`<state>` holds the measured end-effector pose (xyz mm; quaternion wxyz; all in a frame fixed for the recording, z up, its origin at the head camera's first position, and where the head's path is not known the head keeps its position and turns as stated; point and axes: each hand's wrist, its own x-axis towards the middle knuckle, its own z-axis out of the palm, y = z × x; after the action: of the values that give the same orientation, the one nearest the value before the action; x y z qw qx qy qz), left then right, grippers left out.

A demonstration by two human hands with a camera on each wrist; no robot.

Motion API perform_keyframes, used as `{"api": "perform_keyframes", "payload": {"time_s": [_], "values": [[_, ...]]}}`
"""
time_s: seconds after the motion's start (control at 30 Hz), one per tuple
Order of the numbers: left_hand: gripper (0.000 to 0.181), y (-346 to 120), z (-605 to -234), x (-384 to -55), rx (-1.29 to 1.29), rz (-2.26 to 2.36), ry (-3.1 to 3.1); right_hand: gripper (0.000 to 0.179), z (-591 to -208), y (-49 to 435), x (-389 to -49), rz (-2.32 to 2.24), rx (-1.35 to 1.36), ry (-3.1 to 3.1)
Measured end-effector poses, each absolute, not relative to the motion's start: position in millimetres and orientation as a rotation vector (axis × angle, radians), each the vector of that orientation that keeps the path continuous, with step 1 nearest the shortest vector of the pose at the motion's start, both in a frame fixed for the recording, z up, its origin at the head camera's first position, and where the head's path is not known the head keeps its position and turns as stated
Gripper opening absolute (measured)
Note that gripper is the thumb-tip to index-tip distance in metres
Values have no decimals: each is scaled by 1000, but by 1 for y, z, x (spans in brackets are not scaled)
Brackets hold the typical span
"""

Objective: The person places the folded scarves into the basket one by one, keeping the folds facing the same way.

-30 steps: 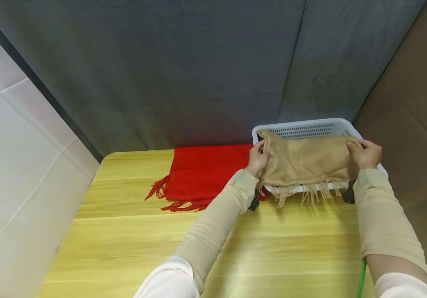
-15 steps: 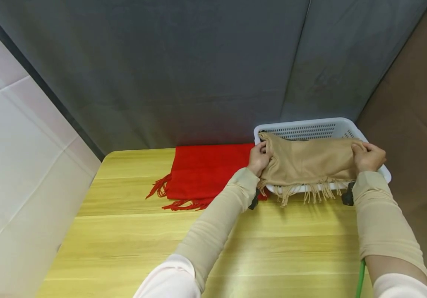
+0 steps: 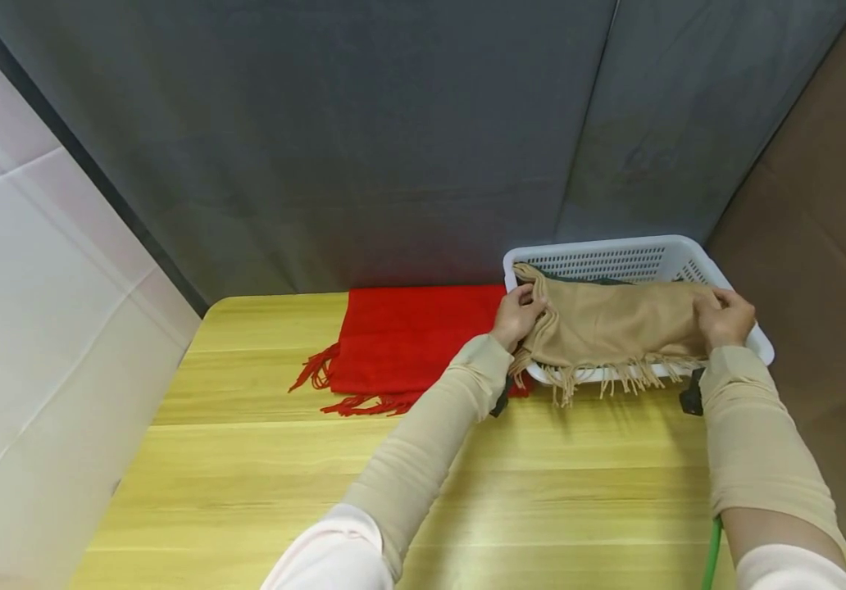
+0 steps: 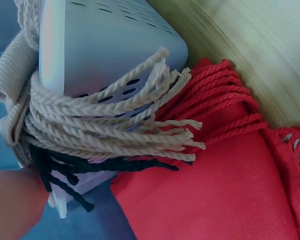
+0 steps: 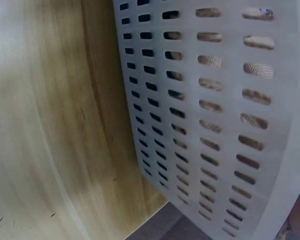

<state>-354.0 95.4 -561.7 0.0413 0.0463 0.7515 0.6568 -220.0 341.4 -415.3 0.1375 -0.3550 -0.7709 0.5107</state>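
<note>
tan scarf (image 3: 618, 324) lowered, lengthwise left-right, fringe (image 3: 642, 370) nearest

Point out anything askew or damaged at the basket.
Twisted-cord tassels of the tan fringed cloth hang over the rim of the white perforated plastic basket, with dark yarn strands beside them; both look untucked. I see no damage.

The head camera is looking forward and down from above the table (image 3: 261, 483). Close up, the left wrist camera is facing the basket (image 4: 110, 55) and red scarf (image 4: 210, 185), the right the basket's slotted side (image 5: 192, 120). All three are sharing the basket; head and left wrist, the scarf.
</note>
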Motion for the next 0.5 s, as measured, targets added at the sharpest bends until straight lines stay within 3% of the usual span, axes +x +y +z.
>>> {"api": "perform_keyframes", "payload": {"time_s": [0.3,0.5], "values": [[44,75,-434,-256,58,1931,2267,51,-417,344,-212,1474,-1119,-2167],[41,74,-420,-243,28,2013,2251,44,-421,347,-209,1338,-1048,-2033]]}}
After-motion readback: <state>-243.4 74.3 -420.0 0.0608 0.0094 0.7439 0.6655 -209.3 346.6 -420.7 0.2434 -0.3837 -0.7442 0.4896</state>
